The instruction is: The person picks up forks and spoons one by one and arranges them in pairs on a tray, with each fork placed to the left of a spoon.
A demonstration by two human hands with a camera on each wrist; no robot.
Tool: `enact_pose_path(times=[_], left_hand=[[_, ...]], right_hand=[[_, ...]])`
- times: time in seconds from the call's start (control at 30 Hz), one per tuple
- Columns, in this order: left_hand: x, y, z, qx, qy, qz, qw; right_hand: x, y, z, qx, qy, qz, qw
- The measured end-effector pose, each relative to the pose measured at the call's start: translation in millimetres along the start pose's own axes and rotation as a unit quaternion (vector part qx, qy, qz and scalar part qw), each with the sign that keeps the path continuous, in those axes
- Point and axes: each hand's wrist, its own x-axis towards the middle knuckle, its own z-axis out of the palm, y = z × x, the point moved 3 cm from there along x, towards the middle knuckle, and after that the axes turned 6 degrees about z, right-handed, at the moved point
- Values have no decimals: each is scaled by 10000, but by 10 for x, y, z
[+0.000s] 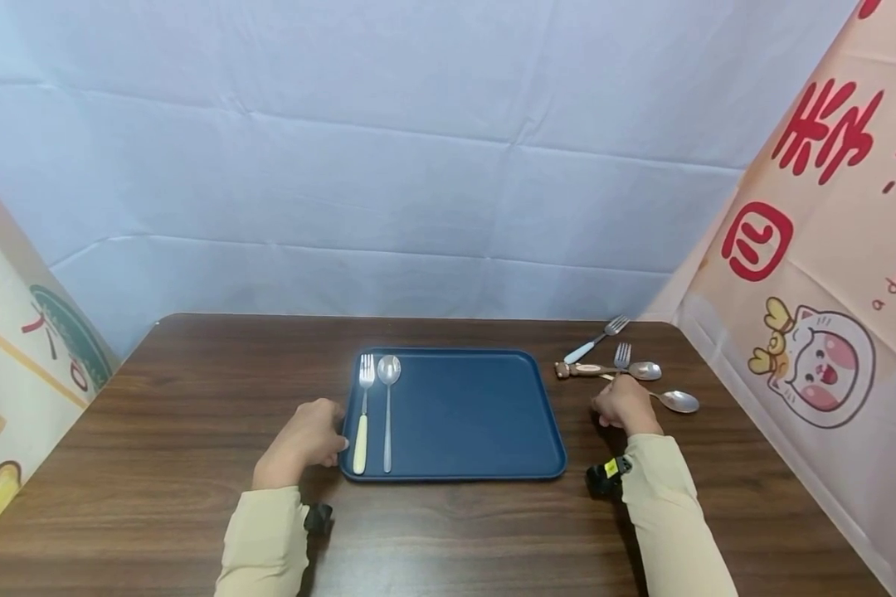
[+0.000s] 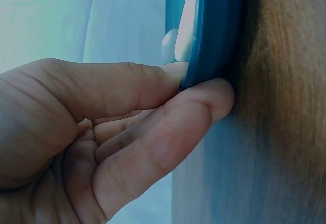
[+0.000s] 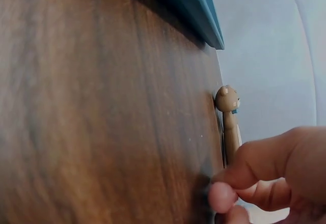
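- I have the left hand (image 1: 308, 435) pinching the tray (image 1: 470, 414) by its left rim, lower centre; fork (image 1: 361, 444) and spoon (image 1: 389, 371) in it.
- Right hand (image 1: 624, 404) grip: fingers curled by loose spoon (image 1: 679, 402), right of frame; can't tell if holding anything.
- Step, I'd judge: picking cutlery off bench (image 1: 455, 539); calls for clean pinch.
- Bear spoon (image 1: 588, 371) crossing second fork (image 1: 623, 355) crowds it.

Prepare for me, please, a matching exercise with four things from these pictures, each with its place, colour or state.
Things:
1. tray
2. left hand
3. yellow-handled fork
4. bear-handled spoon

Place, colour or state:
A. lies directly on the table, to the right of the tray
B. pinches the tray's rim
C. dark blue
D. lies on the tray, near its left side

Right pairs: 1-C, 2-B, 3-D, 4-A
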Motion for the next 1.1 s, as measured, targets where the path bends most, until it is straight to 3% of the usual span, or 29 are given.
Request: enact_pose_path(times=[0.23, 0.4, 0.67, 0.93, 1.1], left_hand=[[26, -10, 8, 21, -10, 12, 10000], [34, -10, 14, 10, 4, 11, 10000], [25, -7, 10, 53, 2, -9, 10000], [17, -23, 13, 2, 47, 51, 10000], [5, -22, 0, 5, 44, 81, 10000]], right_hand=[[-18, 5, -32, -92, -82, 41, 9999], [-102, -10, -108, -223, 83, -109, 9997], [-213, -55, -236, -49, 39, -143, 9999], [-278, -94, -331, -286, 525, -355, 9976], [-349, -120, -398, -469, 604, -445, 9961]])
